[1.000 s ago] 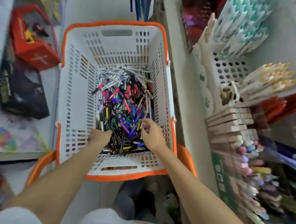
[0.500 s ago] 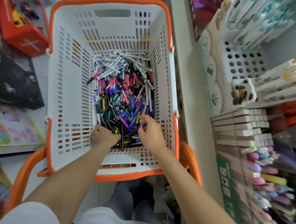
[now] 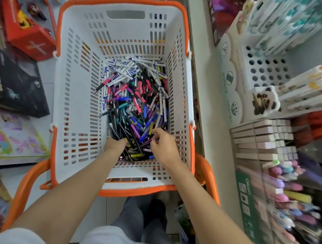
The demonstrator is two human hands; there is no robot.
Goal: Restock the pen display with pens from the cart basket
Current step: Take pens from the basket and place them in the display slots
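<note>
Scores of pens, too many for us to count, lie heaped in the one white basket, just ahead of both hands. Our left hand digs into the near edge of the heap with its fingers buried, so we cannot tell what it grips. Our right hand, beside it, curls its fingertips round a few pens. We should gather like colours, tips aligned, before lifting. One pen display waits well right of the right hand.
</note>
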